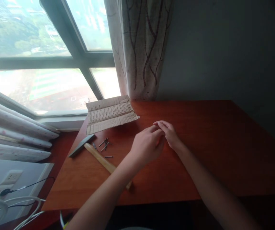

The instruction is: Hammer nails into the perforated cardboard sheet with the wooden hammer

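The reddish-brown wooden table (211,134) stretches beneath both hands and out past the right hand (171,132). The creased tan cardboard sheet (112,111), dotted with small holes, lies beyond and to the left of the left hand (147,142), near the window-side edge, its nearer edge raised off the wood. The hammer (101,158), with a dark grey metal head and a pale wooden handle, lies left of the left hand, which is the nearer one. Its long axis slants from the head, on the far left, toward the person, the handle passing under the left forearm.

The left hand is loosely curled, its back to the view, fingertips meeting those of the right hand. The right hand is half closed, thumb close against the forefinger. Whether either pinches anything small cannot be told.

Smallest are the thin silvery metal nails (105,146), loosely scattered left of the left hand, just beside the hammer and pointing various ways.
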A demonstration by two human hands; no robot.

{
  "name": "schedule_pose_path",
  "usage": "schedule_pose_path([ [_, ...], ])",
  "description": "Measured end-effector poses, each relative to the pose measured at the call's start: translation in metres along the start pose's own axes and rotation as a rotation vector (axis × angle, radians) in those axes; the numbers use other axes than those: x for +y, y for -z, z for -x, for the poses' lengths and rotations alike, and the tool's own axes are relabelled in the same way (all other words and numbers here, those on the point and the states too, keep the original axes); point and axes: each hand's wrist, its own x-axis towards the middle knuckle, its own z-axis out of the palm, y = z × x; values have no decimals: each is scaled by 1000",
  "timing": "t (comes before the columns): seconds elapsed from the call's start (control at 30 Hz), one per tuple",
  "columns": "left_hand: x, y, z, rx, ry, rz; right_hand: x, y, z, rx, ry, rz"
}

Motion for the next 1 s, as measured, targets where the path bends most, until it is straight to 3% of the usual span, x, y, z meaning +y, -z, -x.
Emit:
schedule_pose_path([
  [0.13,-6,-35,-14,-195,60,-137,3,6,7,-44,-6,-102],
  [0.27,-26,-49,-14,-214,103,-142,-1,2,14,-163,17,-95],
  [0.43,-42,-52,-13,-253,195,-54,0,-12,20,-256,89,57],
  [1.0,-42,-58,-6,-303,120,-131,4,-8,19,-310,166,271],
])
